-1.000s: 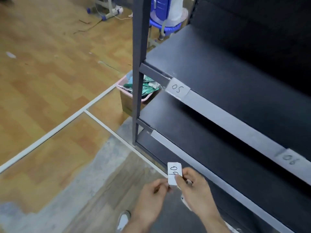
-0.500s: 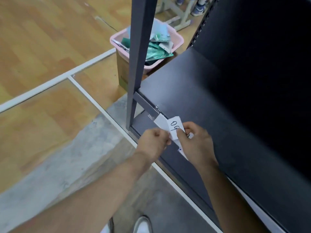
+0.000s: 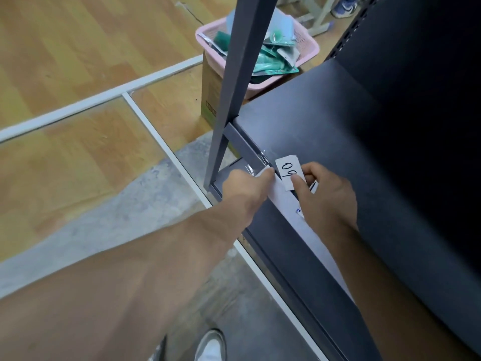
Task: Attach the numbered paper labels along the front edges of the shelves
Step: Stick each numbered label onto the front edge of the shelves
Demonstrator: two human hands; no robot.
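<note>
paper label (image 3: 286, 171), marked 09: pinched between thumb and fingers of right hand (image 3: 328, 195), at shelf (image 3: 325, 136) front edge, just right of upright post (image 3: 235, 82). left hand (image 3: 244, 187): fingers curled at white strip (image 3: 308, 231) end nearest post, hold unclear. pink basket (image 3: 311, 52): behind post.

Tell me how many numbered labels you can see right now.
1: the label pinched by the right hand above the shelf's front edge. More may be hidden: white paper in the left hand, scraps behind the right hand.
</note>
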